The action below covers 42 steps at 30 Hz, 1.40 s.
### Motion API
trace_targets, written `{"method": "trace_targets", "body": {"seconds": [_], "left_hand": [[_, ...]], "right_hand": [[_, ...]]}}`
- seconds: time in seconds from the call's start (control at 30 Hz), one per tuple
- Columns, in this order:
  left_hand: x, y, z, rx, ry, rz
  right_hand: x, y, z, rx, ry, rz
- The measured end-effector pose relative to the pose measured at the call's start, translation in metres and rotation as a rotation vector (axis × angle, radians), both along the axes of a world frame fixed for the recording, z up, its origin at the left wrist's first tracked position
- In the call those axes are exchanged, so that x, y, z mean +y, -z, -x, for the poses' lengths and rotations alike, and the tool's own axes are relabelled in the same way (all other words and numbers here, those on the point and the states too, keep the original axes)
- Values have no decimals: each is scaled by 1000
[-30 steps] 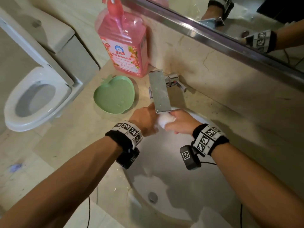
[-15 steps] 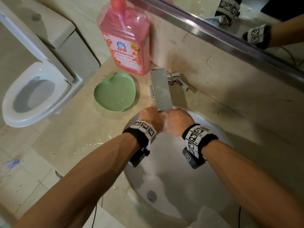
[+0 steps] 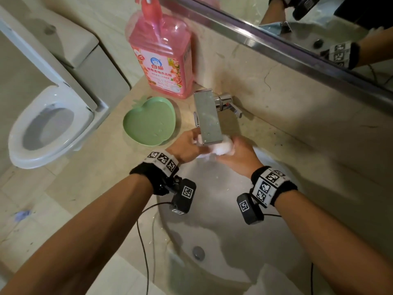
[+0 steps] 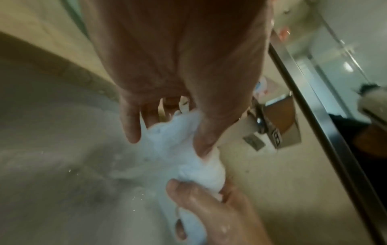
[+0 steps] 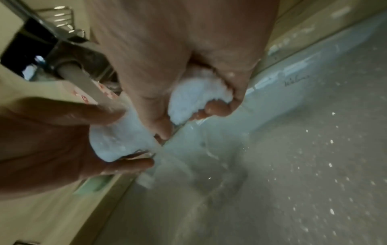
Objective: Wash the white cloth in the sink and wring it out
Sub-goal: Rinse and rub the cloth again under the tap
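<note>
compared with half a second earlier, the hands have been drawn apart under the faucet (image 3: 208, 118), and the white cloth (image 3: 219, 147), then hidden between them, is now exposed as a bunched wet wad stretched from one hand to the other. it is held just below the faucet's spout, above the back rim of the sink (image 3: 225, 235). the left hand (image 3: 187, 145) is curled around one end of the cloth, the thumb and fingers pinching it, as seen from the right wrist view. the right hand (image 3: 236, 158) is closed around the other end, with the fingertips (image 5: 211, 109) pressed into the fabric. foam or water is seen falling from the cloth into the basin, where droplets are scattered. the drain (image 3: 198, 252) is seen at the near side of the bowl.

behind the faucet, a pink bottle (image 3: 163, 58) is stood on the counter (image 3: 102, 167); chinese characters reading "白猫" are printed on its label above a round blue logo, and the smaller lines below cannot be read. a green apple-shaped dish (image 3: 150, 121) is placed beside it. black-and-white square marker patterns are worn on both wristbands. a toilet (image 3: 49, 124) is seen to the left, and a mirror (image 3: 319, 28) above.
</note>
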<state>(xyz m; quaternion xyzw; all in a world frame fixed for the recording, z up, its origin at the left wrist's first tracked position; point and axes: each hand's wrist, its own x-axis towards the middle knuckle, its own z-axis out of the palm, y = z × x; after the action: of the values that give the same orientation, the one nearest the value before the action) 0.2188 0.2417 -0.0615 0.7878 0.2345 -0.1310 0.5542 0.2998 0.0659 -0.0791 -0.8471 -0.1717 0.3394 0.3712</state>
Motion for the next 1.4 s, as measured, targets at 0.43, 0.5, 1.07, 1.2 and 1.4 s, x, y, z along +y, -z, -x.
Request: {"method": "trace_targets", "body": {"seconds": [0.43,0.5,1.07,1.2,1.4], "left_hand": [[7,-15,29,-155,0,-283],[5,-19,30,-171,-8,-403],[5,-10,27,-47,219,-496],[3,-13,26,-142,202,-424],[5,-18,25,-131,258,-326]], "right_hand": [[22,-19,23,324,30,-206],[23,-19,23,235,6,-197],[-16,-19,4,-169,-93,-99],[-18,-15,-1,-163,-46,-136],[-16,-15,0,-133,-194,-146]]}}
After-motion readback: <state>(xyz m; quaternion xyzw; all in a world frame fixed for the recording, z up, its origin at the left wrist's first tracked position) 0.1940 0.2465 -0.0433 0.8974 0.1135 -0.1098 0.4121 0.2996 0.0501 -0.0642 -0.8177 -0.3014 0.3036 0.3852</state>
